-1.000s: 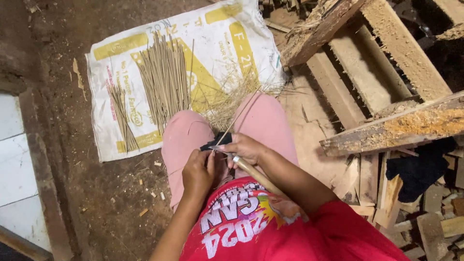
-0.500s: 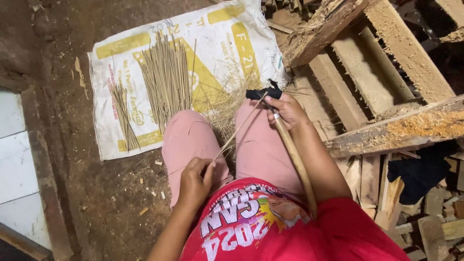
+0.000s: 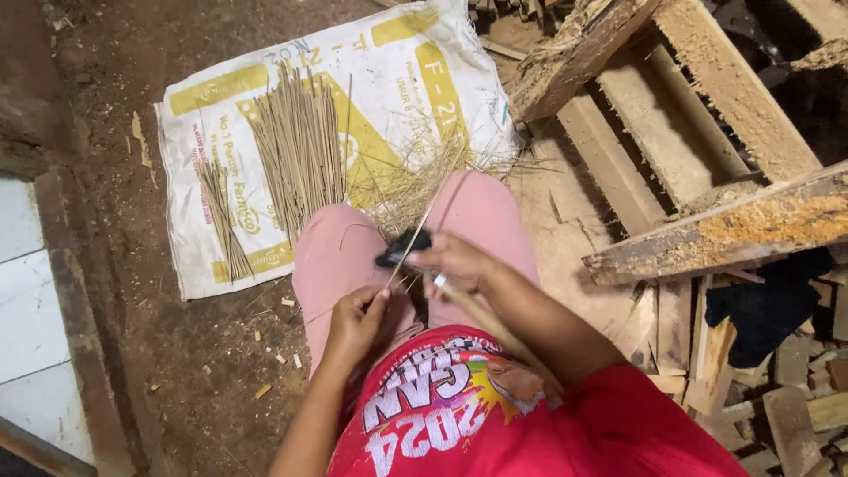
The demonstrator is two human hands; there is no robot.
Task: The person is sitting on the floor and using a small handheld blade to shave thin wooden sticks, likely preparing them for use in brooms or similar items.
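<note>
Head view: seated over pink-clad knees, the left hand (image 3: pixel 353 320) pinches a thin stick (image 3: pixel 415 231) while the right hand (image 3: pixel 455 262) grips a dark knife (image 3: pixel 402 248) against it; cut sticks (image 3: pixel 296 146) lie on the far sack (image 3: pixel 397 79).

Item: one woven plastic sack (image 3: pixel 265 115), opened flat and used as a ground sheet. Position: on the dirt floor, ahead of both hands and mostly to the left of the left hand (image 3: pixel 353 322), its near edge just beyond the knees. Shape: roughly rectangular, wrinkled, corners uneven. Colours: white ground, yellow bands along the far edge and a broad yellow diagonal shape across the middle, with dark printed lettering in blocks. Load: two bundles of thin pale sticks and loose straw-like shavings lie on it.

No other packages, signs or screens in view.
</note>
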